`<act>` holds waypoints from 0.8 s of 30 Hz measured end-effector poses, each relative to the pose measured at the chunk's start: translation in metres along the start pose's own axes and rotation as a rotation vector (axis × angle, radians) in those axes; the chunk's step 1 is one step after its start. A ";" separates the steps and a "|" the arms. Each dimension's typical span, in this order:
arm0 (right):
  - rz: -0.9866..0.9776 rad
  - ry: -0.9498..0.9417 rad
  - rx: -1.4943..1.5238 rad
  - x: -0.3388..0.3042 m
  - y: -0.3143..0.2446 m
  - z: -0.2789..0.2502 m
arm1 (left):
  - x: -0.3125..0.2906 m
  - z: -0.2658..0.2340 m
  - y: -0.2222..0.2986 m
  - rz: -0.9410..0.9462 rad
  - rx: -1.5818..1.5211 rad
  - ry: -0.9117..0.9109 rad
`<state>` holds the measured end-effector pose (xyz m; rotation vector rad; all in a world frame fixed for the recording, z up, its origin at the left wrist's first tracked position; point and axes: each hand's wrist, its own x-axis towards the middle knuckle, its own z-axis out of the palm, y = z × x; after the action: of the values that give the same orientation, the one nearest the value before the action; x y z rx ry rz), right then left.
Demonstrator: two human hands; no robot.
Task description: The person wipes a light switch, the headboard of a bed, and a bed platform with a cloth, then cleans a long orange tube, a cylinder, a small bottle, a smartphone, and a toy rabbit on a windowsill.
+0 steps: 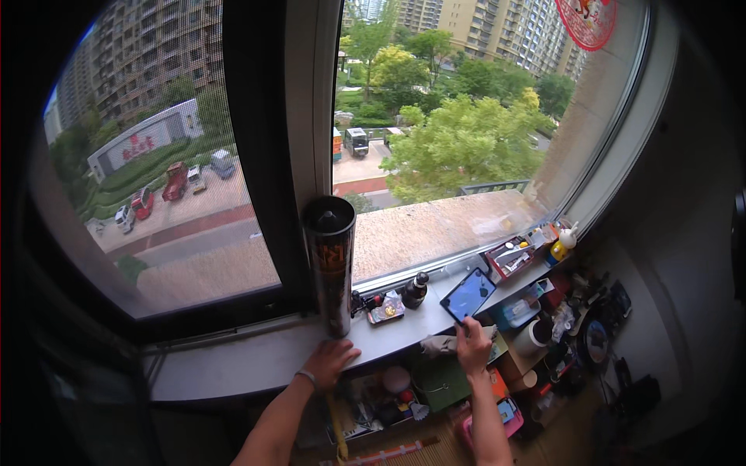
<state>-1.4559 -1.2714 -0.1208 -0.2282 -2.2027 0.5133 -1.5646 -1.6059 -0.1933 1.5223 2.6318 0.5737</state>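
My right hand [472,348] is closed on the near corner of a flat, dark-edged tablet [468,294]. The tablet's bluish face is turned up, over the white windowsill [233,365]. Just left of that wrist, a crumpled grey-beige cloth [440,345] hangs at the sill's front edge; whether my fingers touch it is hard to tell. My left hand [330,362], with a band at the wrist, lies on the sill's front edge, fingers extended and holding nothing. Right behind it a tall black cylinder [330,264] stands upright against the window frame.
Between cylinder and tablet sit a small patterned box [386,308] and a dark round bottle [416,290]. Farther right are a red-sided tray [510,258] of small items and a yellow bottle with a white top [562,244]. Below the sill, crowded containers surround a green cover [440,380].
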 end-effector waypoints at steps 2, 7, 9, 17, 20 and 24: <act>-0.037 -0.050 0.033 -0.021 -0.018 -0.013 | -0.002 0.006 -0.007 0.019 0.026 0.003; -0.177 -0.119 0.063 -0.076 -0.078 -0.055 | -0.002 0.008 -0.006 0.073 -0.005 0.069; -0.191 -0.146 0.093 -0.098 -0.108 -0.067 | 0.001 0.010 -0.008 0.115 -0.020 0.118; -0.229 -0.366 0.212 -0.176 -0.214 -0.112 | -0.067 -0.070 0.100 -0.032 -0.673 0.768; -0.272 -0.448 0.214 -0.196 -0.238 -0.123 | -0.103 -0.128 0.148 0.012 -0.622 0.529; -0.351 -0.532 0.219 -0.207 -0.266 -0.126 | -0.138 -0.146 0.162 -0.140 -0.367 0.483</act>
<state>-1.2241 -1.5433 -0.0792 0.4556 -2.5906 0.6638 -1.3919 -1.6924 -0.0223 1.1949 2.6973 1.4732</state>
